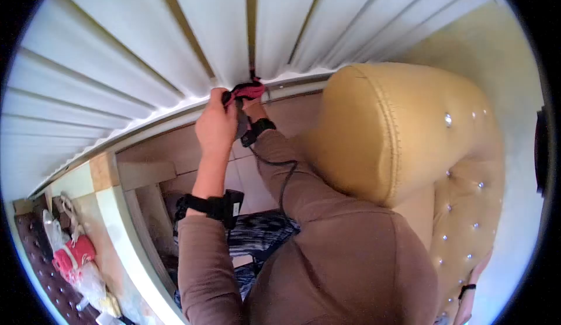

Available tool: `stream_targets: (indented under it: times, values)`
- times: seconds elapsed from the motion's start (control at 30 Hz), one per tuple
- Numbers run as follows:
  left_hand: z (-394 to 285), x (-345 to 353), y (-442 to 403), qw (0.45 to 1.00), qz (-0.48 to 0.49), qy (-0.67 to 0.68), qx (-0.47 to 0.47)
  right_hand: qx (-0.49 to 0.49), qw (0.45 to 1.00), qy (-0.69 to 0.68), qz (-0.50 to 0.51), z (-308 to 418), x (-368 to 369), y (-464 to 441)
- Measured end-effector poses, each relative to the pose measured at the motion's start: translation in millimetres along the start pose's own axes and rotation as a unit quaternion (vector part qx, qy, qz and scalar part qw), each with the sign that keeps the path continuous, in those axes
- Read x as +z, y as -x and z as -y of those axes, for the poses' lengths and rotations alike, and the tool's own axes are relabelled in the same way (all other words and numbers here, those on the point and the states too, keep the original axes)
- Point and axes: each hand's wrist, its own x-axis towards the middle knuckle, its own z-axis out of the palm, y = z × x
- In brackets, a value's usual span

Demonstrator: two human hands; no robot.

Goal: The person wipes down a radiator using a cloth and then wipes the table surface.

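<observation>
Grip, left hand (pixel 216 127): fingers closed on the near-left end of a pink-and-black strap-like bundle (pixel 250 90). Grip, right hand (pixel 255 111): at the bundle's right end, from below; its fingers are mostly hidden, so cannot tell whether it is clamped or only touching.

Left to right. Far left: worktop (pixel 106 208), carrying a red bundle (pixel 75 253) and a clear plastic bag (pixel 90 283); well apart from both hands. Next, left forearm, roughly upright in view, black band (pixel 211 207) at the wrist.

Centre: the bundle lies across the view, between and just beyond the two hands, at the lower edge of the white slatted curtain (pixel 217 30). Long axis runs roughly left to right, right end a little higher, so it sits crosswise to the slats above it. Neither hand is clearly nearer: one at each end. A dark bit shows in the slat gap directly over the right end; whether it joins the bundle, cannot tell. Dark grey item (pixel 241 123) between the hands, identity unclear.

Right of that: right forearm slants up and leftward; black cable (pixel 282 193) hangs from its wrist band. Then tan padded armrest (pixel 362 132), beside the right arm. Lower right corner: another arm (pixel 466 301), dark wristband, well apart.
</observation>
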Motion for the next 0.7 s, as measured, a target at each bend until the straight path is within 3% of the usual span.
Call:
stream_targets:
  times: [0.07, 0.13, 0.17, 0.23, 0.33, 0.5, 0.57, 0.63, 0.7]
  values:
    - [-2.8, -1.9, -1.0, 1.0, 0.007, -0.009, -0.01, -0.068, 0.986, 0.148, 0.039, -5.5, 6.8, -9.5]
    - [-4.0, -2.7, -2.5, 1.0, 0.006, -0.008, -0.003, -0.113, 0.969, 0.21, 0.057, -16.9, 6.6, -17.7]
    - [-3.4, -3.2, -2.1, 1.0, 0.006, -0.009, 0.003, -0.119, 0.972, 0.197, 0.056, -18.4, 9.3, -17.6]
    - [-1.4, 2.3, -2.4, 1.0, 0.007, -0.008, 0.015, -0.095, 0.995, -0.01, 0.017, -20.3, 12.9, -13.1]
    - [4.3, 15.4, 0.9, 0.999, 0.001, 0.008, 0.053, 0.056, 0.986, -0.155, 0.023, -21.7, 15.7, 10.8]
    - [6.7, 37.0, 8.7, 0.997, 0.017, -0.033, 0.063, 0.038, 0.983, -0.177, -0.002, -17.9, 25.2, 59.3]
    - [14.3, 43.4, 12.7, 0.979, 0.122, -0.148, 0.072, 0.081, 0.967, -0.233, -0.056, 52.4, 51.3, 73.2]
    - [17.2, 34.9, 8.3, 0.974, 0.112, -0.174, 0.095, 0.111, 0.956, -0.254, -0.092, 94.4, 65.9, 81.8]
    - [8.2, 18.9, 3.3, 0.968, 0.115, -0.165, 0.147, 0.134, 0.963, -0.22, -0.073, 59.3, 51.0, 66.5]
